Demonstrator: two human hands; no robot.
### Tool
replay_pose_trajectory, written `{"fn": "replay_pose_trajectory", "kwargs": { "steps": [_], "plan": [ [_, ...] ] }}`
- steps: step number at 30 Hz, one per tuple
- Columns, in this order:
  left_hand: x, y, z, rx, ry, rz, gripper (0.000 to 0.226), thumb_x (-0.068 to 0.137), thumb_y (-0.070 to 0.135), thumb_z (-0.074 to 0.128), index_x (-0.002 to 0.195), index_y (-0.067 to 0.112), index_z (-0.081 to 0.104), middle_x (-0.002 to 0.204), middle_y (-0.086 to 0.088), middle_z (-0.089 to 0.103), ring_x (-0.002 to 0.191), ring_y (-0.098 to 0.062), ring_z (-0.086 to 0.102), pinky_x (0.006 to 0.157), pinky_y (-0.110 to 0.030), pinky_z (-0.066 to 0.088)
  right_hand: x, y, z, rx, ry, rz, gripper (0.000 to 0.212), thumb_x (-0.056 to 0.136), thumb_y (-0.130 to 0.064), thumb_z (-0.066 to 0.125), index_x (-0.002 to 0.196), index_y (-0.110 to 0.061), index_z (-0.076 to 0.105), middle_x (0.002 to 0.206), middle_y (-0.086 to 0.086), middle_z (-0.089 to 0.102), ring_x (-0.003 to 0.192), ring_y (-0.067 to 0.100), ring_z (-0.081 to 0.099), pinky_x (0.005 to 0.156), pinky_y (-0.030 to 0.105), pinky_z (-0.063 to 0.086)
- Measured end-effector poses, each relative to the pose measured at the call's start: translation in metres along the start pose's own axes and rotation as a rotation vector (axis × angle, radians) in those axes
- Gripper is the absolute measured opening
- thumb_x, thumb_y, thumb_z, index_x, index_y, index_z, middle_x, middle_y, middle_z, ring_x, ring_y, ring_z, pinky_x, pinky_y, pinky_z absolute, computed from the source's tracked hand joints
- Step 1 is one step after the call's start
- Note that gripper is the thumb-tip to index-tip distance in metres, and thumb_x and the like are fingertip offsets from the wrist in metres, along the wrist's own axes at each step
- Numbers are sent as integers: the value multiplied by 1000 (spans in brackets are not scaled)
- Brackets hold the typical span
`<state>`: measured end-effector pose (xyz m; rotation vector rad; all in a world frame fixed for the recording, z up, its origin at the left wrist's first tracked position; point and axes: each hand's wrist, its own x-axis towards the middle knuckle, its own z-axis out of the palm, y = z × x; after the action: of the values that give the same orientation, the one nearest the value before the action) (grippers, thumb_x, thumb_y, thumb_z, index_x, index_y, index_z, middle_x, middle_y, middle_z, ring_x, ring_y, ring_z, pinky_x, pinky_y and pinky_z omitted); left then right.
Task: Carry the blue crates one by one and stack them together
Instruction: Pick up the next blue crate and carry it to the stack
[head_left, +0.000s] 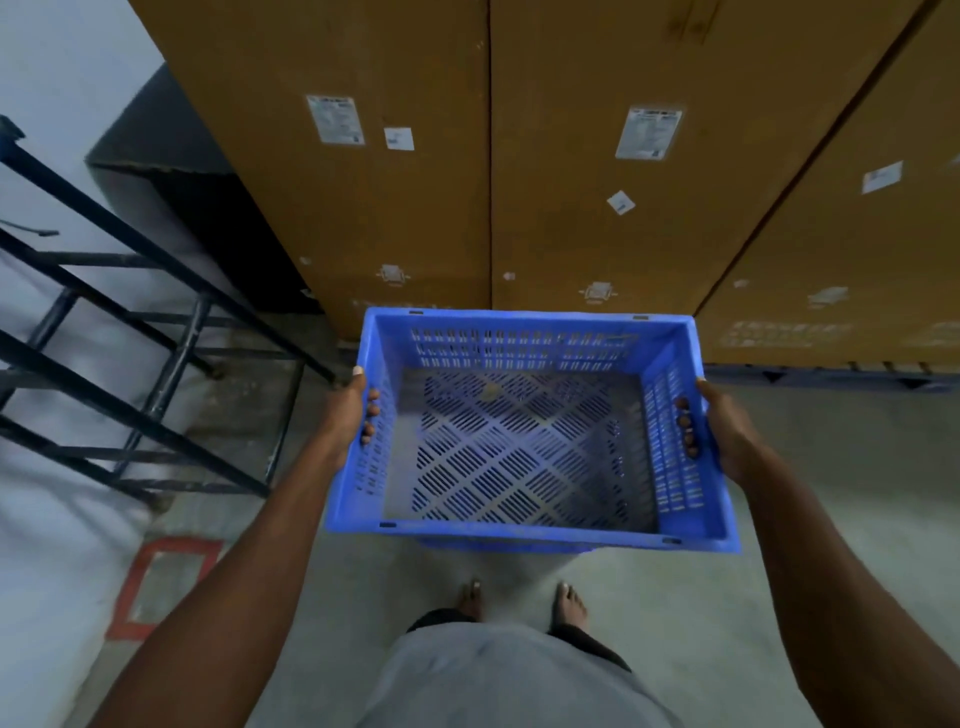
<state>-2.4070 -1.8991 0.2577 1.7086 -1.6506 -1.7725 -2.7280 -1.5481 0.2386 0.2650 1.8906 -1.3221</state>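
**Crate in both hands, level, no stack in view**

Head view looks down on a blue crate (524, 431) held out in front of the body, off the floor (779, 571) and above the bare feet. Its long axis runs left to right across the person, with the short end walls facing the hands. The left hand (345, 410) holds the left end: fingers curl through the handle slot and show inside the wall, thumb resting along the rim. The right hand (727, 431) grips the right end the same way, fingertips visible through the slot. Both hands sit about level and equally far forward, so neither leads, and the crate hangs roughly flat, empty apart from a small speck on its slotted base.

Tall brown cartons (415, 171) stand just beyond the far rim; a dark metal rack (130, 332) lies to the left. No other blue crate shows, so the stacking spot cannot be placed; the carry looks mid-way. I judge the next move needs a turn of the body.
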Motion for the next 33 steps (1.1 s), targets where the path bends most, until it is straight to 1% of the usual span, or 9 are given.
{"fn": "replay_pose_trajectory", "kwargs": {
  "steps": [2,5,12,16,20,25,29,33],
  "plan": [
    [11,6,6,10,12,-19,57,103,62,31,92,12,56,72,-3,47,53,-20,35,51,-28,31,14,-4,2,-9,0,7,49,98,-58,40,91,-12,55,63,4,42,45,19,35,43,27,31],
    [24,15,13,18,46,-50,60,102,64,32,98,10,58,75,-4,48,55,-20,35,52,-30,32,29,-8,7,-14,-6,26,49,97,-59,40,87,-13,53,64,3,41,42,17,35,40,26,30],
    [34,17,26,-7,80,-55,58,104,61,32,94,11,59,71,-2,49,53,-18,35,51,-30,31,44,-20,6,5,-19,16,46,98,-58,37,82,-16,49,63,1,38,42,16,32,38,24,27],
    [36,12,25,16,85,-41,58,104,59,31,98,9,60,70,-1,48,52,-17,34,50,-30,30,43,-18,9,-1,-6,7,47,98,-58,37,81,-17,50,64,1,39,44,16,29,41,25,25],
    [33,9,21,50,60,-24,58,106,55,30,108,6,60,74,-4,48,55,-17,36,52,-31,32,39,-14,11,-1,17,6,48,99,-58,37,83,-15,52,64,1,39,46,17,29,46,26,24],
    [32,5,23,30,79,3,54,108,51,31,115,5,58,78,-6,51,56,-18,37,51,-31,31,37,-9,9,3,34,-19,50,99,-58,38,86,-13,55,65,3,41,48,17,32,47,27,27],
    [34,0,24,22,112,50,55,108,46,33,123,-1,58,81,-8,53,54,-19,37,50,-28,31,34,-7,9,-19,68,-45,52,101,-57,38,91,-10,58,67,5,43,52,19,37,49,29,31],
    [30,-1,24,27,113,76,54,109,43,33,126,-3,57,79,-8,54,54,-19,38,50,-28,31,29,-7,13,-34,121,-97,50,104,-51,38,90,-8,58,69,7,46,54,21,39,51,31,33]
  ]
}}
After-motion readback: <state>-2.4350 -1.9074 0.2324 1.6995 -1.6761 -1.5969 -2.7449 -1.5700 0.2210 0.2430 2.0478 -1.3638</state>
